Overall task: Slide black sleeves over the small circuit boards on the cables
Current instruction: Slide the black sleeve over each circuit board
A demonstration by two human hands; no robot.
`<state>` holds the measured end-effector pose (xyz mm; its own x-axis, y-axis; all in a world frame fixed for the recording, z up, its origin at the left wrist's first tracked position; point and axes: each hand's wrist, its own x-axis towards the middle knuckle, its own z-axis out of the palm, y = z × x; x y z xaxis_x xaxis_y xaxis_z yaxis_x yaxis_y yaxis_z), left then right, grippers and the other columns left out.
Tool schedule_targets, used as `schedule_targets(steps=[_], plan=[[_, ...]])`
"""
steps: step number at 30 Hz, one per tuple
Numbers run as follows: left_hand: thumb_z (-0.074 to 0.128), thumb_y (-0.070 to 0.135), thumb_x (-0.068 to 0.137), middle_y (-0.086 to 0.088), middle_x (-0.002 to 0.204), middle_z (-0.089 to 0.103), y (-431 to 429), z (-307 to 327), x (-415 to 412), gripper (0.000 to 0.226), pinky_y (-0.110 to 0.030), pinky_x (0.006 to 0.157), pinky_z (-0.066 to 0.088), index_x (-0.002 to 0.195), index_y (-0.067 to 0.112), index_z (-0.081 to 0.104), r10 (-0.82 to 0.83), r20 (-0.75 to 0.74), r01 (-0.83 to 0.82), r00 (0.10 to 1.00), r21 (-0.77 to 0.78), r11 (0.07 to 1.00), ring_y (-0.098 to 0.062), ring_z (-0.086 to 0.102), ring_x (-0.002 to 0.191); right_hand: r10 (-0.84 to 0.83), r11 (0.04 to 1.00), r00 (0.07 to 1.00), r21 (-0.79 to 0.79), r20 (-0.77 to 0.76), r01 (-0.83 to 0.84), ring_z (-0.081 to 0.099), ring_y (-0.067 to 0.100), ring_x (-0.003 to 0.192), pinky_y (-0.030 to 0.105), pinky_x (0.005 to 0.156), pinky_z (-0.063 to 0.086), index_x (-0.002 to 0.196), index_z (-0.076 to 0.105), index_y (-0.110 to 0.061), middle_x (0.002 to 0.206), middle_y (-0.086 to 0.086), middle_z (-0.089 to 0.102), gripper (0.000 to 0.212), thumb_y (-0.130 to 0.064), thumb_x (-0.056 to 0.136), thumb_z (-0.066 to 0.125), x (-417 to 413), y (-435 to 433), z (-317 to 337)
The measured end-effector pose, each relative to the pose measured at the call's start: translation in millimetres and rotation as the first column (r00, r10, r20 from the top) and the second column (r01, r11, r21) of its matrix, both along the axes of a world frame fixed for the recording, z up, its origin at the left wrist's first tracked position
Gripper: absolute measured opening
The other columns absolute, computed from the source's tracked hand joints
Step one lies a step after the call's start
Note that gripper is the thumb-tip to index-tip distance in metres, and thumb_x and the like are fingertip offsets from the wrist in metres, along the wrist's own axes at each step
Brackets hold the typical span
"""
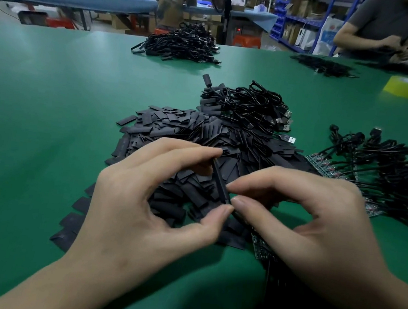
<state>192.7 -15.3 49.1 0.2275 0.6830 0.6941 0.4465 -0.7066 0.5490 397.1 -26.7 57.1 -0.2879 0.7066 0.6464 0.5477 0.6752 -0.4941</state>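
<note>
Two hands work close together at the near edge of the sleeve pile [175, 127], fingertips almost meeting. Left hand [141, 198]: forefinger stretched along the far end of one black sleeve [221, 181], thumb pressed against its near end, so the sleeve is pinched lengthwise and stands tilted above the pile. Right hand [314, 227]: forefinger and thumb curled, tips closed on the same sleeve's near end, just beside the left thumb. From that end a dark strip runs down under the right thumb; I cannot tell whether it has entered the sleeve.

One green circuit board [261, 251] shows under the right hand, lying on the green table [49, 109] and touching the pile's near edge.

To the right I note a bundle of cables [388, 174] with a row of small boards [317, 162] at its left side, bare. Behind the sleeve pile sits a coiled cable heap [255, 104] with USB plugs on its right side. Further back: another black cable heap [183, 42], and a yellow tape roll [404, 87] far right. Other people stand at the far benches.
</note>
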Motion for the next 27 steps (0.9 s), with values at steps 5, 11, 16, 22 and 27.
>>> schedule_targets(steps=[5, 11, 16, 22, 27], plan=[[0.075, 0.035, 0.075, 0.008, 0.111, 0.068, 0, 0, 0, 0.044, -0.018, 0.093, 0.048, 0.116, 0.018, 0.071, 0.002, 0.002, -0.002, 1.000, -0.012, 1.000, -0.010, 0.067, 0.105, -0.045, 0.990, 0.996, 0.133, 0.075, 0.034, 0.065, 0.004, 0.070, 0.013, 0.070, 0.049, 0.094, 0.078, -0.015, 0.084, -0.013, 0.071, 0.010, -0.020, 0.090, 0.070, 1, 0, 0], [0.076, 0.037, 0.076, 0.008, 0.111, 0.071, 2, -1, -1, 0.044, -0.023, 0.093, 0.050, 0.116, 0.021, 0.071, 0.020, 0.074, -0.015, 0.997, -0.057, 0.998, -0.016, 0.069, 0.105, 0.003, 0.998, 1.000, -0.064, 0.026, -0.001, 0.068, 0.004, 0.071, 0.016, 0.066, 0.051, 0.092, 0.077, -0.025, 0.077, -0.018, 0.071, 0.005, -0.027, 0.090, 0.072, 4, 3, 1], [0.075, 0.042, 0.075, 0.008, 0.101, 0.073, 10, -4, -7, 0.047, -0.018, 0.090, 0.052, 0.120, 0.030, 0.069, 0.099, 0.263, -0.054, 0.960, -0.173, 0.983, -0.014, 0.071, 0.098, 0.007, 0.987, 0.984, -0.158, 0.176, 0.021, 0.066, 0.003, 0.083, 0.022, 0.072, 0.049, 0.092, 0.071, -0.033, 0.083, -0.021, 0.067, 0.021, -0.051, 0.090, 0.060, 13, 9, 3], [0.079, 0.040, 0.078, 0.006, 0.099, 0.072, 19, -7, -15, 0.042, -0.022, 0.088, 0.056, 0.118, 0.035, 0.067, 0.175, 0.313, -0.108, 0.934, -0.221, 0.969, -0.015, 0.071, 0.097, 0.018, 0.982, 0.953, -0.184, 0.302, 0.040, 0.064, 0.004, 0.087, 0.028, 0.076, 0.050, 0.091, 0.073, -0.031, 0.084, -0.022, 0.066, 0.012, -0.039, 0.093, 0.065, 18, 17, 0], [0.076, 0.049, 0.076, 0.014, 0.115, 0.067, 18, -10, -15, 0.062, -0.025, 0.092, 0.055, 0.133, 0.031, 0.059, 0.208, 0.206, -0.160, 0.956, -0.226, 0.961, -0.007, 0.065, 0.109, -0.153, 0.973, 0.979, -0.153, 0.138, 0.174, 0.069, -0.001, 0.076, 0.016, 0.067, 0.050, 0.088, 0.072, -0.032, 0.081, -0.019, 0.073, 0.011, -0.038, 0.091, 0.064, 33, 28, 19]])
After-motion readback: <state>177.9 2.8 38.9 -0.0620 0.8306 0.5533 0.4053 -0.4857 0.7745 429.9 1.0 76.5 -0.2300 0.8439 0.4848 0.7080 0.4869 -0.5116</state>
